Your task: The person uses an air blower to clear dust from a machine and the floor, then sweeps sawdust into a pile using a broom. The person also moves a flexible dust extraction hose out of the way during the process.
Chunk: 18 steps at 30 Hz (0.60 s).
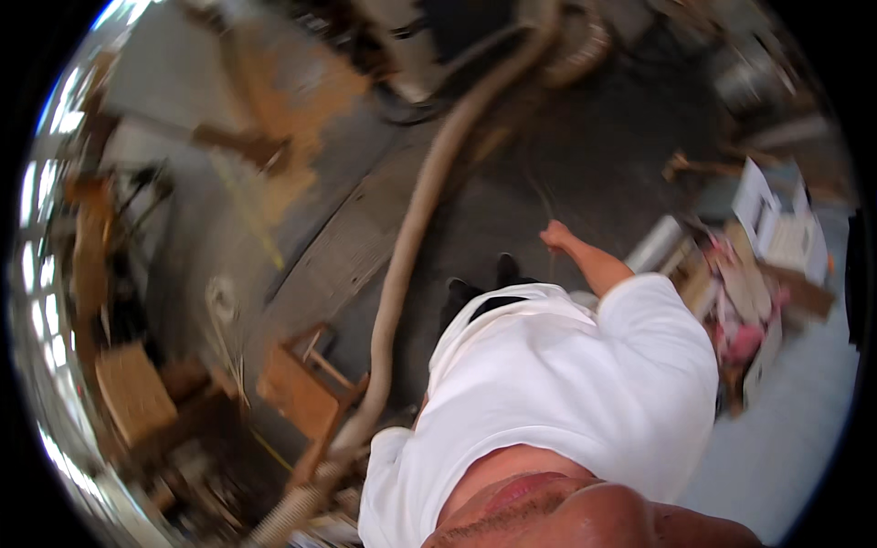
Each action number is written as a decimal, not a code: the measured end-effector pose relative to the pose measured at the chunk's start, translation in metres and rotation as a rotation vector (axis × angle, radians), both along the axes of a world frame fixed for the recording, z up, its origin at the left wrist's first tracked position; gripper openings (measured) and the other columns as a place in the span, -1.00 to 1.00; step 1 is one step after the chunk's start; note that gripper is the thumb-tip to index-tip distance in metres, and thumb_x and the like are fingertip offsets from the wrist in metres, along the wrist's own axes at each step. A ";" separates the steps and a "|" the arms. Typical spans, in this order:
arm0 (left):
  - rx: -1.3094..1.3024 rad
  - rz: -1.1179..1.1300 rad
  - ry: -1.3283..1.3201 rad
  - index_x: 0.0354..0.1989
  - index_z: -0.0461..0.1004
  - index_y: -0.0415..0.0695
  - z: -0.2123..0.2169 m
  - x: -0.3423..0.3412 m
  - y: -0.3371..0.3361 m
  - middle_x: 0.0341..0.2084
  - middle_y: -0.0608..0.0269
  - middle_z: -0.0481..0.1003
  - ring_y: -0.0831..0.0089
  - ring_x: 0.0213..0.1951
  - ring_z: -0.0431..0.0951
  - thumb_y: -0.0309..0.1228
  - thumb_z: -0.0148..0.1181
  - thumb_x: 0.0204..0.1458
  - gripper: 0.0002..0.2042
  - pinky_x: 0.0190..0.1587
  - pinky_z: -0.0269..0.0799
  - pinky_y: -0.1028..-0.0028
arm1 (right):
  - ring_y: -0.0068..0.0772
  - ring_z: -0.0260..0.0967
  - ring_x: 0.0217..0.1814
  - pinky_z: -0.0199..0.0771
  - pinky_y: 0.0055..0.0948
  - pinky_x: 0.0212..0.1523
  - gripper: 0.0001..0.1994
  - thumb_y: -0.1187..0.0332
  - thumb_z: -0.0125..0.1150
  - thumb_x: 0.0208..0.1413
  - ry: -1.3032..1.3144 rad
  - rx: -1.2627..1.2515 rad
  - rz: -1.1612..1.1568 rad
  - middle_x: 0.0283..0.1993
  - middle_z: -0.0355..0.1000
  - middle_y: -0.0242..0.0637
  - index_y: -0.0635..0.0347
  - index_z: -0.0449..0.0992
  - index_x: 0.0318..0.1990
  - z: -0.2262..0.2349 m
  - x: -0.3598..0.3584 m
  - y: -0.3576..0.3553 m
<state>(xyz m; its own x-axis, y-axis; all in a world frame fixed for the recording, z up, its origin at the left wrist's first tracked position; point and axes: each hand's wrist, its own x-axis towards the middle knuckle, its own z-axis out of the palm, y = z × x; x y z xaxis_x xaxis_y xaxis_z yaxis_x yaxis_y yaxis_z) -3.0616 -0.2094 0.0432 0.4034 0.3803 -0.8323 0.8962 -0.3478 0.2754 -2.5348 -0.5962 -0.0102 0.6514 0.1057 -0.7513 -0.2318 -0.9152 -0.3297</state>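
Right hand (554,236): grip clenched around thin brownish cord (550,208). Long beige flexible hose (422,192) crosses dark-grey floor (594,155). Left hand: can't tell, unseen.

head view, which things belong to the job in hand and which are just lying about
In hand:
- thin cord, gripped by the right hand

Apparently lying about:
- long ridged hose
- brown wooden furniture piece
- tan box-shaped block
- open white box
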 end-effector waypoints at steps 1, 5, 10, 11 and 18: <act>-0.005 -0.047 0.013 -0.17 0.49 -0.23 -0.002 0.002 0.009 -0.51 0.24 0.50 0.44 -0.53 0.47 -0.37 0.07 0.13 -0.80 -0.52 0.38 0.43 | 0.02 0.54 -0.38 0.53 -0.10 -0.36 -0.70 0.27 0.07 -0.07 -0.060 0.015 0.034 -0.45 0.51 0.10 0.39 0.57 -0.39 -0.002 0.002 -0.011; -0.061 -0.362 0.044 -0.15 0.49 -0.23 -0.024 0.081 0.065 -0.50 0.23 0.51 0.42 -0.52 0.48 -0.39 0.08 0.11 -0.79 -0.53 0.38 0.43 | 0.17 0.49 -0.24 0.47 -0.01 -0.23 -0.67 0.25 0.07 -0.07 -0.174 0.011 -0.049 -0.36 0.49 0.18 0.42 0.57 -0.38 -0.004 -0.001 -0.033; -0.091 -0.748 0.035 -0.13 0.48 -0.24 -0.061 0.218 0.108 -0.48 0.21 0.52 0.40 -0.51 0.49 -0.41 0.09 0.09 -0.78 -0.53 0.38 0.42 | -0.15 0.52 -0.49 0.50 -0.16 -0.40 -0.65 0.20 0.04 0.08 0.062 0.081 -0.439 -0.52 0.52 -0.08 0.35 0.55 -0.49 0.007 -0.051 -0.032; -0.091 -0.797 0.017 -0.12 0.48 -0.24 -0.064 0.253 0.114 -0.47 0.21 0.53 0.40 -0.51 0.50 -0.42 0.09 0.09 -0.77 -0.53 0.38 0.42 | -0.18 0.50 -0.53 0.49 -0.17 -0.42 -0.66 0.20 0.04 0.08 0.037 0.112 -0.443 -0.53 0.51 -0.10 0.34 0.54 -0.51 0.019 -0.042 -0.023; -0.138 -0.486 0.086 -0.09 0.48 -0.25 -0.076 0.472 0.144 -0.44 0.19 0.54 0.37 -0.49 0.52 -0.45 0.10 0.06 -0.74 -0.54 0.38 0.42 | -0.12 0.45 -0.57 0.44 -0.11 -0.45 -0.62 0.17 0.04 0.03 0.008 0.221 -0.715 -0.57 0.48 -0.04 0.35 0.50 -0.59 0.012 -0.094 -0.043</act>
